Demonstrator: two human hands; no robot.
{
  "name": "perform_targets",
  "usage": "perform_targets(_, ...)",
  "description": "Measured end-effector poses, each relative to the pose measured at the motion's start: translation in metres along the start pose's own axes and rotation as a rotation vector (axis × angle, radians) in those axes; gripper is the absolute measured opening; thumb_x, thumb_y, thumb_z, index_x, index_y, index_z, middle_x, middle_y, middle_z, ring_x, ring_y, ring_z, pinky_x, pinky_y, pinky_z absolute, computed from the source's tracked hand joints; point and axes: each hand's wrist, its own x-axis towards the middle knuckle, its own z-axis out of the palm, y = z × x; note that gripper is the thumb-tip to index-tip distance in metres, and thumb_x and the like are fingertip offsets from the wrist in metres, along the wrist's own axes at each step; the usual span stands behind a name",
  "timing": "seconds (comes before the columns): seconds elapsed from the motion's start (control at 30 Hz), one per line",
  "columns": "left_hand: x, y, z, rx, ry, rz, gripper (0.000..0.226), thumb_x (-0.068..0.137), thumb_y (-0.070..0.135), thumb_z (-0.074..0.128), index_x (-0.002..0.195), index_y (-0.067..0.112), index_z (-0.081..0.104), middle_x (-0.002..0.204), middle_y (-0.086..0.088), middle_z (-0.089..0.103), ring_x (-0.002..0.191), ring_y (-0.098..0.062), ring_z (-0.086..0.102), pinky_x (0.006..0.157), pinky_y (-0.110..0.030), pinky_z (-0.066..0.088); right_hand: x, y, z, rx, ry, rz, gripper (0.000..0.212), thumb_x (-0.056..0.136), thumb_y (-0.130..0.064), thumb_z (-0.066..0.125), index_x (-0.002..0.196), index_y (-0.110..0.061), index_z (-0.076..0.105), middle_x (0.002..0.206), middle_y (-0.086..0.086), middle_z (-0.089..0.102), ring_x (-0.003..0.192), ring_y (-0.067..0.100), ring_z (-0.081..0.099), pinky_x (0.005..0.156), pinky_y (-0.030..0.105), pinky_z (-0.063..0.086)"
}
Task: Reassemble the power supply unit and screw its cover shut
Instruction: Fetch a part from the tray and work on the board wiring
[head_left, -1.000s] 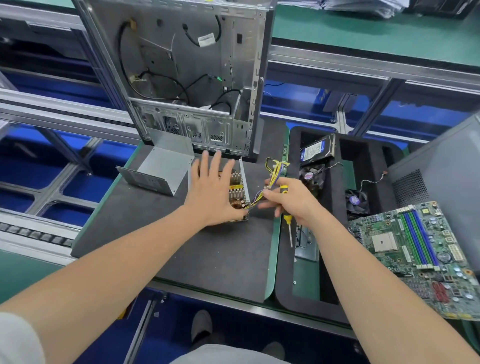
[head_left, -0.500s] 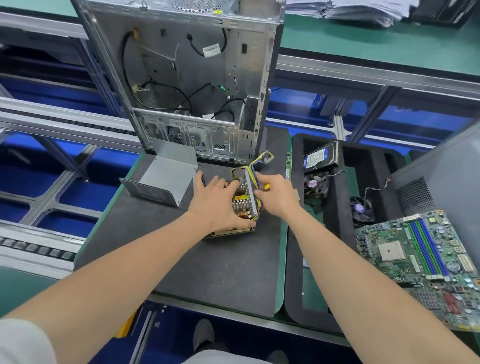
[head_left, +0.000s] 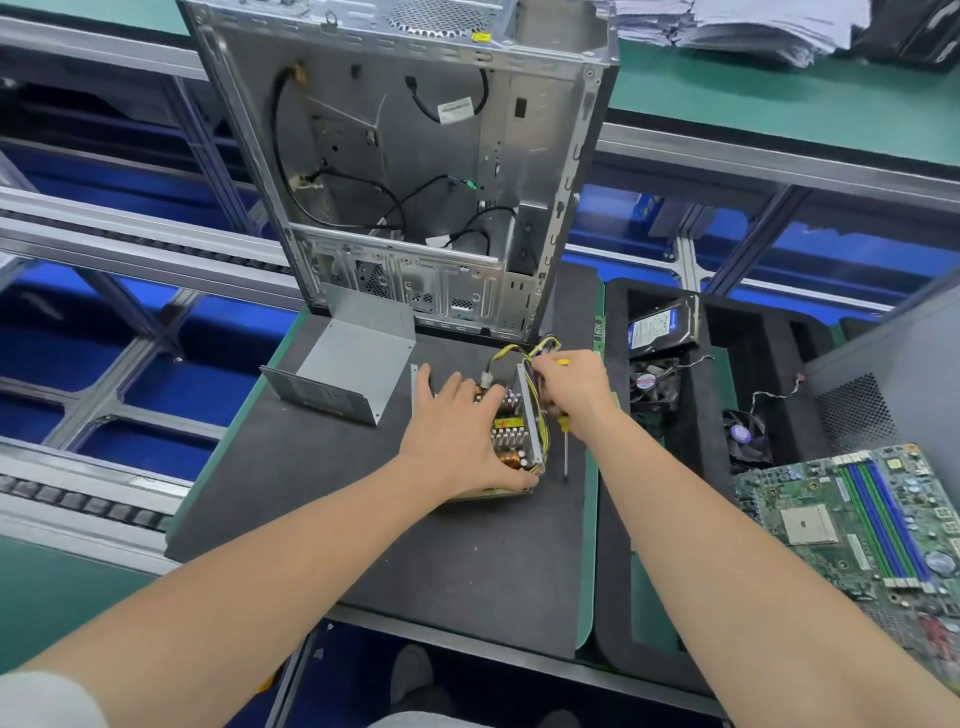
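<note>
Dark foam mat on green tabletop (head_left: 415, 545); empty computer case (head_left: 415, 156) upright at the back. Open power supply unit (head_left: 511, 431) mid-mat, internals exposed. Its grey cover (head_left: 358, 364) lies apart, to the left. Left hand (head_left: 457, 431) flat on the unit, fingers spread. Right hand (head_left: 576, 389) clenched round a yellow-handled screwdriver (head_left: 565, 447) at the unit's yellow wires (head_left: 511, 351). Hard drive (head_left: 660, 327) label: blue and white, text unreadable.

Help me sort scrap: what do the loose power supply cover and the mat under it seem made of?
The cover: likely bare sheet steel, matte grey, with crisp folded edges. The mat: probably dark foam or rubber, dull and finely speckled.
</note>
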Motion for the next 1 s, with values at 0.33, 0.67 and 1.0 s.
perform_targets(0.33, -0.008, -0.001, -0.002, 0.016, -0.003, 0.052, 0.125, 0.051, 0.106, 0.033, 0.139, 0.019, 0.051, 0.133, -0.014, 0.064, 0.144, -0.035, 0.043, 0.119, -0.068, -0.001, 0.016, -0.010, 0.008, -0.075, -0.012, 0.217, 0.026, 0.093, -0.029, 0.078, 0.077, -0.010, 0.069, 0.046, 0.002, 0.050, 0.040, 0.018, 0.037, 0.044, 0.024, 0.037)
perform_targets(0.67, 0.004, -0.011, -0.003, 0.033, 0.000, 0.141, 0.154, 0.046, 0.110, 0.028, 0.154, 0.001, 0.027, 0.125, -0.008, 0.064, 0.122, -0.028, 0.058, 0.118, -0.063, 0.015, 0.015, -0.011, -0.003, -0.237, -0.160, -0.038, 0.019, 0.101, -0.024, 0.067, 0.112, -0.020, 0.081, 0.091, 0.003, 0.078, 0.072, 0.016, 0.061, 0.066, 0.032, 0.053)
perform_targets(1.0, 0.027, -0.030, -0.009, -0.050, 0.019, 0.175, 0.144, 0.046, 0.109, 0.039, 0.155, 0.016, 0.024, 0.138, -0.008, 0.043, 0.130, -0.032, 0.043, 0.111, -0.053, 0.028, 0.014, -0.052, -0.009, -0.558, -0.315, -0.208, 0.020, 0.101, -0.017, 0.067, 0.100, -0.031, 0.081, 0.057, -0.013, 0.063, 0.056, 0.011, 0.057, 0.054, 0.019, 0.042)
